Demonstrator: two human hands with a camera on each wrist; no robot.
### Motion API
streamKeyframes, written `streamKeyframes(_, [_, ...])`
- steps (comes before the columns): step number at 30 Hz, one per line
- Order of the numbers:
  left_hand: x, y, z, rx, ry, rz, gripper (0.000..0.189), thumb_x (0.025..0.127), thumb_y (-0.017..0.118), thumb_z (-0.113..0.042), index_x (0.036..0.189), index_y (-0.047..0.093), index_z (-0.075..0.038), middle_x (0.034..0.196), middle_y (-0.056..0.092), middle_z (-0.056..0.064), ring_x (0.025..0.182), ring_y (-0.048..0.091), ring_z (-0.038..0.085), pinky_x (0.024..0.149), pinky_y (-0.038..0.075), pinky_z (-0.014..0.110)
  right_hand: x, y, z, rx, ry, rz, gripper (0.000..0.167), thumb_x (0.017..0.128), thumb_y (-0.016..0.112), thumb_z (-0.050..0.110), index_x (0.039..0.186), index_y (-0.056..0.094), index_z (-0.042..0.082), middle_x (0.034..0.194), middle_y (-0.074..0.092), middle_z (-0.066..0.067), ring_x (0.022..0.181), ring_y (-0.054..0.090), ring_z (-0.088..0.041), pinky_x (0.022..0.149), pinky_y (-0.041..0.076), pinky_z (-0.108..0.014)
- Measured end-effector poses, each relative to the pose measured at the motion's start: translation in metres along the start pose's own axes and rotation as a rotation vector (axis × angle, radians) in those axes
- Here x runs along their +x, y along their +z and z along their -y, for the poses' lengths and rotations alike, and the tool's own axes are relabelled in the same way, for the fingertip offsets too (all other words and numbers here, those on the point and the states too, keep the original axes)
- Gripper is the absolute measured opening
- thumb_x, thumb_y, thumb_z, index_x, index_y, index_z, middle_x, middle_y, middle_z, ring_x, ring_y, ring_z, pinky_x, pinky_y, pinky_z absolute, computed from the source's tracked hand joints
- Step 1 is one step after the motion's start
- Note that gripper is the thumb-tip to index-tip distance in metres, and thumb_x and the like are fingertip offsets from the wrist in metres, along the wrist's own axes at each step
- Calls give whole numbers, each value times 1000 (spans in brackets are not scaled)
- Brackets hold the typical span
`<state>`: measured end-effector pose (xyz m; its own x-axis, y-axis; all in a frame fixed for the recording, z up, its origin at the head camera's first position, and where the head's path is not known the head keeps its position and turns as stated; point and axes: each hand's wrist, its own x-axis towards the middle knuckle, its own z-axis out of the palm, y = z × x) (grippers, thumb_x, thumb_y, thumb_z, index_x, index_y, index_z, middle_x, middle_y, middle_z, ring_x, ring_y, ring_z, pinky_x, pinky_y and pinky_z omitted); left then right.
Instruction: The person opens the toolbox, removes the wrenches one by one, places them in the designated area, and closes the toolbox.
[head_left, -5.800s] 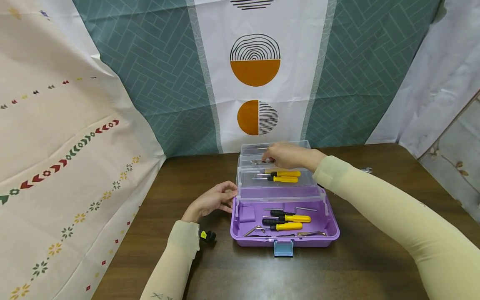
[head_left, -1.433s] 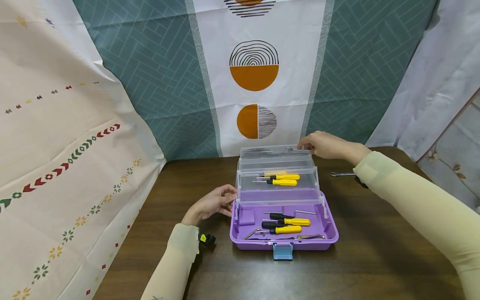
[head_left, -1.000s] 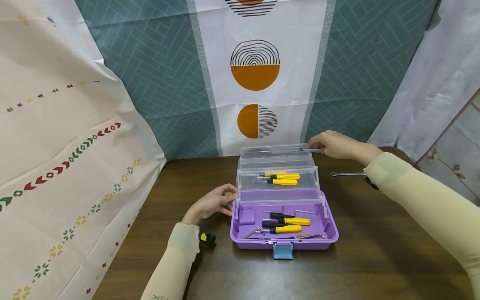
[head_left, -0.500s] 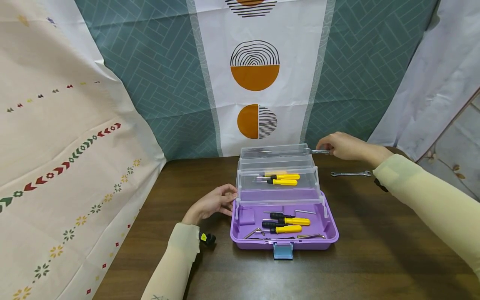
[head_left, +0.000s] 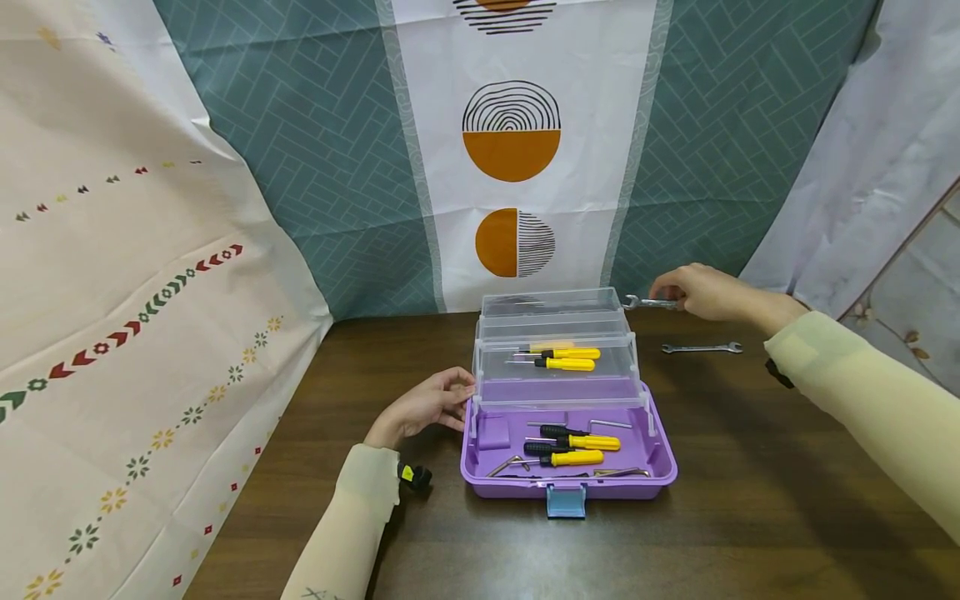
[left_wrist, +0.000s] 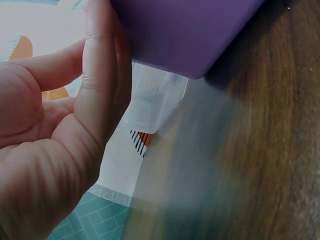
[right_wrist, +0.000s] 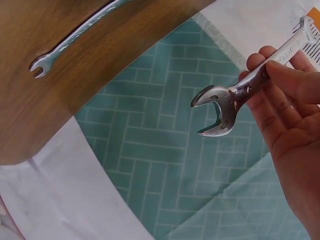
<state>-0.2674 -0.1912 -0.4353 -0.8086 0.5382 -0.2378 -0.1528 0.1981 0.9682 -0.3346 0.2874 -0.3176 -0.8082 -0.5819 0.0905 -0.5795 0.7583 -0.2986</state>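
While the left hand (head_left: 423, 405) steadies the left side of the purple toolbox (head_left: 502, 492), its fingers lying loosely along the wall, the right hand (head_left: 702, 292) pinches a double-ended wrench (head_left: 649, 302) by the shank between thumb and fingers. Both jaw ends stand clear of that grip — one points back toward the clear upper tray (head_left: 555, 327), left of the hand; the other sticks out on the far side.

The wrench hangs in the air, just off the right end of the trays. Nearer the person than the grip, and lower, a second wrench (head_left: 702, 348) lies on the table (head_left: 727, 450). From this, the step in hand looks like shifting wrenches between the trays and the table, with this one midway.

If the table is its place, the next move would call for lowering the wrench flat beside its fellow — apart from it, and clear of the tray's end — before the thumb lets go. Whether more wrenches lie in the upper tray is too faint to tell.
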Motion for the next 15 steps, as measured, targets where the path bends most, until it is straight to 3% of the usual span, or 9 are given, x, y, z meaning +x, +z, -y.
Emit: streamKeyframes(15, [1, 0, 1, -3, -6, -5, 22, 111, 52, -17, 128, 48, -3, 97, 62, 7, 82, 66, 19, 74, 64, 36, -15, 22, -29, 5, 32, 64, 54, 78, 41, -24, 110, 74, 5, 87, 65, 2, 78, 56, -17, 68, 49, -38])
